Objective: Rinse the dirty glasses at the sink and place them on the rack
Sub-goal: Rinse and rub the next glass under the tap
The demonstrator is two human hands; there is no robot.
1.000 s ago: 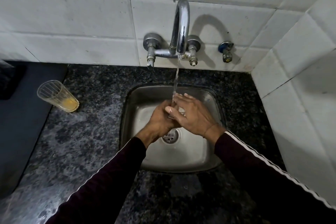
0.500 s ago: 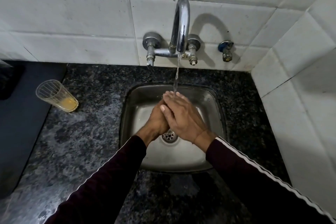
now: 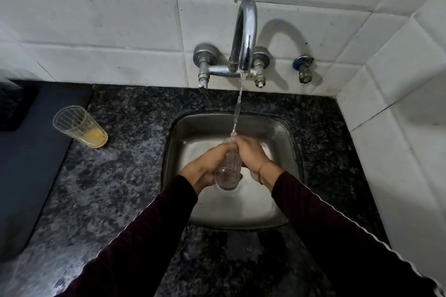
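White wall tiles (image 3: 96, 31) close us in at the back and on the right, and below them runs the dark speckled stone desk (image 3: 115, 176), with a black mat (image 3: 31, 157) covering its left end. Set into the desk is the steel sink (image 3: 284, 132), and over it the chrome tap (image 3: 243, 38) sends a thin stream of water (image 3: 237, 108) straight down. Our dark sleeves (image 3: 149, 231) reach in from below.

Both our hands meet under that stream. Our left hand (image 3: 207, 164) is curled round the side of a clear ribbed glass (image 3: 229, 171), gripping it, while our right hand (image 3: 251, 154) wraps over its far end, fingers closed on it where the water lands. The glass lies tilted over the sink basin, one end towards us (whether that near end is the base or the mouth we cannot tell).

Away to the left, on the desk just beside the mat's edge, a second glass (image 3: 80, 126) stands with a yellow residue at its bottom, so by our reckoning one rinse is under way and one remains. No rack is in view.

What could go wrong from here is mostly a matter of wet glass: the ribbed wall is slick, and if either hand loosens while turning it, it could slip and knock against the steel basin. Water may also splash off our right hand onto the desk.
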